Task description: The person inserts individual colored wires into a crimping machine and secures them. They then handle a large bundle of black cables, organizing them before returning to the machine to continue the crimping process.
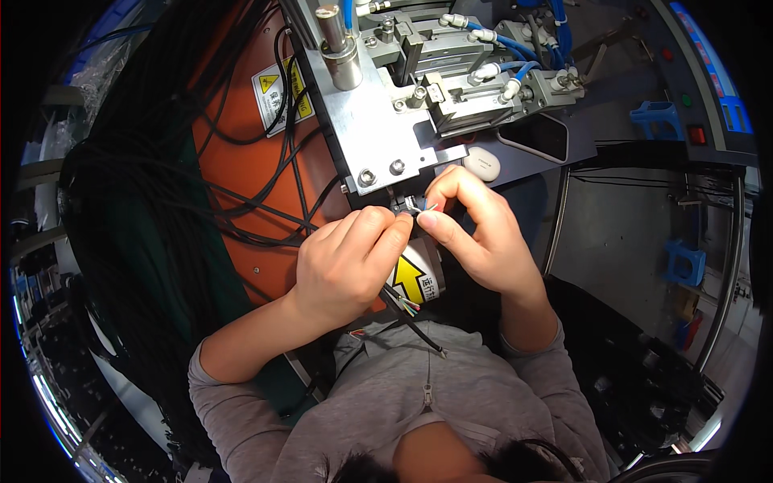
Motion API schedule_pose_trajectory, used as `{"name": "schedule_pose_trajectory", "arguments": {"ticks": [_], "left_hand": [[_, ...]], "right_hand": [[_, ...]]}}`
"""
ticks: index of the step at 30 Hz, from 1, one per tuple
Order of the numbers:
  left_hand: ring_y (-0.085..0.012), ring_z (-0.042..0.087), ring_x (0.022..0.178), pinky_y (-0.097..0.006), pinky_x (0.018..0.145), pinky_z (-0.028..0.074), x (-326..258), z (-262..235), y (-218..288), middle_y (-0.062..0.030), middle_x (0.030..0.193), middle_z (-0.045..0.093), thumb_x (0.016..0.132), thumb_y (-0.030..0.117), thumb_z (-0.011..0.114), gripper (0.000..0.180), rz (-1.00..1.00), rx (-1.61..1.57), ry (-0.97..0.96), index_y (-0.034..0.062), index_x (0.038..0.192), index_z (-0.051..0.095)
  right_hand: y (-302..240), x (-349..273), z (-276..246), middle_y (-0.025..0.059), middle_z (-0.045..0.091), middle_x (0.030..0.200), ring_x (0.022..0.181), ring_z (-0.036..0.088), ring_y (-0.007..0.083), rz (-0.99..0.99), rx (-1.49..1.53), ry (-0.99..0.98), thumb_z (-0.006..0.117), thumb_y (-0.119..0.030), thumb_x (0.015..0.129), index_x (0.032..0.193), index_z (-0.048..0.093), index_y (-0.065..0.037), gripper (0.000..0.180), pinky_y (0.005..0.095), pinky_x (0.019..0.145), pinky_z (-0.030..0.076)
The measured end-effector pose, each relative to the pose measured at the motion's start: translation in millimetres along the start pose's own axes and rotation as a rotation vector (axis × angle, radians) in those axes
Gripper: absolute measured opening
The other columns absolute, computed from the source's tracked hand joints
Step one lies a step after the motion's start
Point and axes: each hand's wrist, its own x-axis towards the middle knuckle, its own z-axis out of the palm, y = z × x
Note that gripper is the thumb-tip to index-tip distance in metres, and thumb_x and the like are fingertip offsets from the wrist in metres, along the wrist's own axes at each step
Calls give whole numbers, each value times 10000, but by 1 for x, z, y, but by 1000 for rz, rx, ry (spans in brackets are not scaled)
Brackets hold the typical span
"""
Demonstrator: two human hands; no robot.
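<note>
My left hand [346, 258] is closed, thumb and forefinger pinched at the front of a metal fixture; what lies between them is hidden. Facing it, my right hand [487, 237] pinches thin wires [432, 208], some pale and one reddish, between thumb and forefinger. A small metal-and-black part [409, 204] sits just beyond the fingertips, under the fixture's edge. Below my left hand hangs a black cable [419, 330], and next to it stripped coloured wire ends [411, 306] fan out.
The silver fixture [382, 137] carries pneumatic cylinders [475, 101] with blue hoses. Black cables [266, 201] drape over an orange surface [233, 173] at left. A white oval case [481, 163] and a phone-like device [535, 137] lie to the right. Blue stools [684, 263] stand farther off.
</note>
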Motion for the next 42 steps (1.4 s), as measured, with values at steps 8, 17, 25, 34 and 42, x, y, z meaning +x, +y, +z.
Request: {"name": "schedule_pose_trajectory", "arguments": {"ticks": [8, 17, 25, 34, 42], "left_hand": [[-117, 551, 606, -237, 483, 417, -5, -1, 5, -27, 799, 587, 694, 87, 657, 321, 93, 140, -53, 29, 1009, 680], [-86, 460, 601, -209, 453, 352, -3, 3, 5, 8, 735, 466, 727, 108, 613, 279, 16, 236, -156, 16, 988, 651], [-87, 480, 603, -212, 451, 355, -3, 3, 8, 2, 744, 464, 723, 108, 615, 283, -12, 283, -168, 15, 988, 654], [-102, 488, 559, -231, 454, 359, -2, 9, 0, -5, 678, 431, 710, 91, 636, 204, 9, 210, -39, 27, 902, 665], [-130, 559, 590, -262, 504, 416, 0, 5, -1, -2, 728, 559, 693, 90, 641, 200, -36, 193, -48, 47, 886, 671]], "right_hand": [[23, -6, -16, 75, 645, 812, 749, 591, 111, 109, 142, -90, 671, -74, 830, 845, 642, 27, 106, 265, 687, 465], [28, 1, 9, 120, 598, 752, 691, 568, 280, -175, -349, 90, 637, -16, 777, 782, 603, 5, 41, 356, 635, 452], [35, 0, 15, 116, 560, 704, 675, 534, 285, -253, -369, 156, 621, -5, 752, 745, 573, -9, 49, 359, 616, 432], [57, -4, 19, 19, 595, 738, 665, 524, 66, 254, 266, 100, 599, -39, 817, 782, 580, 10, 64, 232, 593, 408], [45, -1, 17, 68, 637, 785, 708, 598, 155, 3, -40, 161, 641, -32, 784, 809, 631, 6, 47, 281, 656, 470]]}}
